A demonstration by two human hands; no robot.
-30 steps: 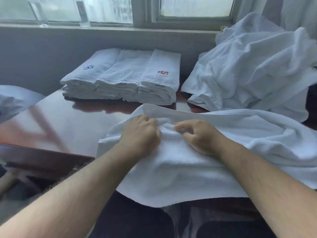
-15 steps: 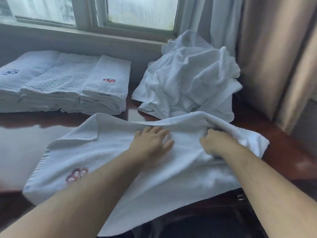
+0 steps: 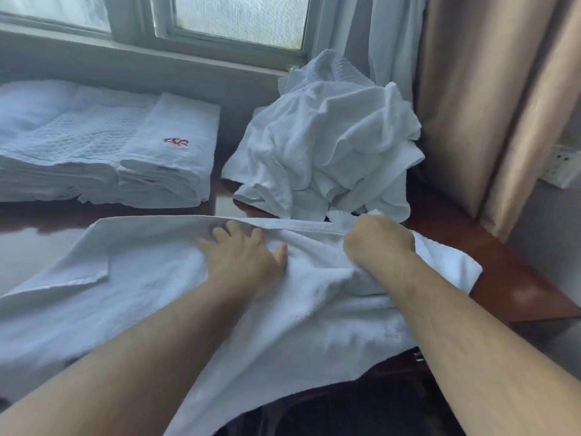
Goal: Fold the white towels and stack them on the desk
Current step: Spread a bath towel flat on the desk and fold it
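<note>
A white towel (image 3: 132, 287) lies spread across the dark wooden desk (image 3: 490, 272), its near edge hanging over the front. My left hand (image 3: 243, 254) presses flat on its middle, fingers spread. My right hand (image 3: 379, 242) grips bunched cloth at the towel's far right edge. Folded white towels (image 3: 103, 146) sit stacked in a row at the back left, one with a red mark. A crumpled heap of unfolded white towels (image 3: 327, 146) lies at the back right.
A window and sill (image 3: 204, 55) run along the back wall. Beige curtains (image 3: 490, 99) hang at the right, with a wall socket (image 3: 562, 165) beside them. The desk's right end shows bare wood.
Both hands first gripped the towel's middle together. The left hand opened flat, the right slid rightward along the far edge, and the view turned right. The towel lies more spread out.
</note>
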